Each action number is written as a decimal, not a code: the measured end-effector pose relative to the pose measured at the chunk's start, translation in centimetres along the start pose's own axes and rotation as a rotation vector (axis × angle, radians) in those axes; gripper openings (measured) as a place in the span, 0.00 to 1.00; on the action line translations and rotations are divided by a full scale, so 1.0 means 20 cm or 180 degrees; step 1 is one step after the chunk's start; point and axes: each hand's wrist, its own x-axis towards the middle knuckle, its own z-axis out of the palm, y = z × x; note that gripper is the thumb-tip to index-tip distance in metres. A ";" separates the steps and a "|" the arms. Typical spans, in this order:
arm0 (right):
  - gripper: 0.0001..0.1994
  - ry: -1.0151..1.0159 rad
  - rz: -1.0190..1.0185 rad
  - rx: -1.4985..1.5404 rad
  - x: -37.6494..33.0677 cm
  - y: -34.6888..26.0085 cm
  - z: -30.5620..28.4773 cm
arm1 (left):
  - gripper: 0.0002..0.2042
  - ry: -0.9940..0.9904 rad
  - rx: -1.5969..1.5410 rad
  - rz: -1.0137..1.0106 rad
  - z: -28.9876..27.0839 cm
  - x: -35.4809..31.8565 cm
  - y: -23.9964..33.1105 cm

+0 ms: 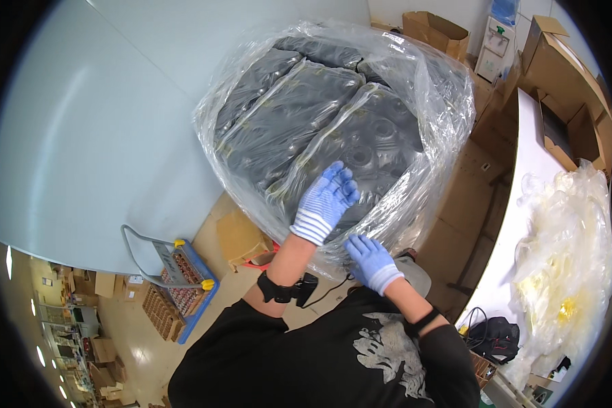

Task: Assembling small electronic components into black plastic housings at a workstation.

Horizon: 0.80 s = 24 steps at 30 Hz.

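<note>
A big clear plastic liner bag [449, 129] stands in front of me. Inside it lie several dark, plastic-wrapped packs [285, 102], and round shapes press through the film of the nearest one. My left hand [326, 200], in a blue-and-white striped glove, rests over that near pack with its fingers apart and slightly bent. By the bag's near edge is my right hand [372, 262], gloved in blue, fingers stretched out against the film. Neither hand shows anything held. How the bag is supported is mostly hidden beneath it.
On the left stands a blue trolley [200, 302] carrying reddish-brown trays, near a cardboard box [241, 234]. To the right, a white table [523, 190] bears a heap of crumpled plastic [564, 258] and a black bag [496, 338]. Open cartons [434, 32] and a water dispenser [494, 49] stand behind.
</note>
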 end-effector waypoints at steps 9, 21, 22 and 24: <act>0.42 -0.0110 -0.0158 -0.1029 0.20 0.21 0.15 | 0.28 0.0156 0.7052 -0.0237 -0.70 -0.42 -0.24; 0.10 -0.0836 -0.0215 -0.0426 0.05 0.21 0.13 | 0.17 -0.0581 0.8236 0.0220 -0.62 -0.44 -0.42; 0.10 -0.0842 -0.0194 -0.0418 0.04 0.20 0.11 | 0.16 -0.0626 0.8067 0.0463 -0.63 -0.46 -0.42; 0.13 -0.0877 -0.0360 -0.0294 0.03 0.17 0.06 | 0.16 -0.0708 0.7908 0.0545 -0.63 -0.52 -0.44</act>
